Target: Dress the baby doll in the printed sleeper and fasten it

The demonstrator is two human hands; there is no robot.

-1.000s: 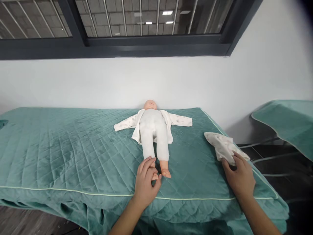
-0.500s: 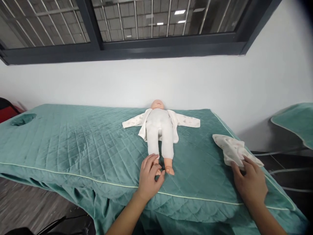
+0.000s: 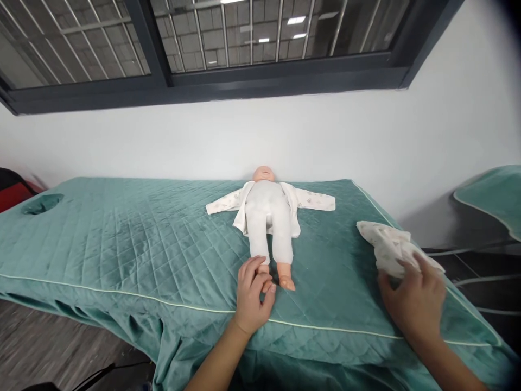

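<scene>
A baby doll (image 3: pixel 268 212) lies on its back on the green quilted bed cover, feet toward me. Its arms are in the sleeves of a white printed top (image 3: pixel 315 200), spread open beneath its white body. My left hand (image 3: pixel 253 296) curls its fingers and thumb around the doll's foot on the left, hiding much of it. At the right, a crumpled white printed garment (image 3: pixel 388 244) lies near the bed's edge. Over its near side is my right hand (image 3: pixel 415 298), fingers apart and bent, the tips at the cloth without a visible grip.
The green quilted cover (image 3: pixel 134 244) spans the bed and has a hole (image 3: pixel 43 203) at its left end. Behind stands a white wall (image 3: pixel 195 141) under a dark window frame (image 3: pixel 280 79). A green padded seat (image 3: pixel 488 198) is beyond the right edge.
My right hand has spread its fingers wider over the garment and shifted slightly. My left hand stays at the doll's foot. The whole view has moved a little.
</scene>
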